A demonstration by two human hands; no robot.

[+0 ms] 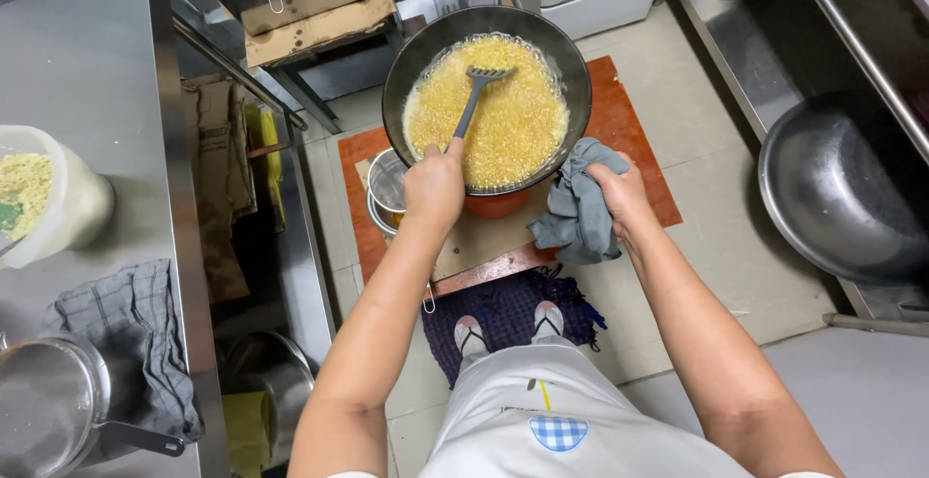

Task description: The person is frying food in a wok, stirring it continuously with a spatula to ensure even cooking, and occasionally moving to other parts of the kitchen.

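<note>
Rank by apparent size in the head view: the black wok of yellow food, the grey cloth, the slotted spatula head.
1. Black wok of yellow food: largest by far.
2. Grey cloth, bunched under the right hand.
3. Slotted spatula head, smallest; the left hand grips its handle.

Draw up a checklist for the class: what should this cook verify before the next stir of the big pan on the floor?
1. Left hand closed on the slotted spatula handle: ok.
2. Right hand steadies the wok rim through the grey cloth: ok.
3. Spatula head sits in the bubbling yellow mixture: ok.
4. Mixture level below the rim: ok, though foam reaches the far edge.
5. Feet in sandals stand back on the dark mat: ok.
6. Burner flame under the wok: cannot tell, hidden.
</note>
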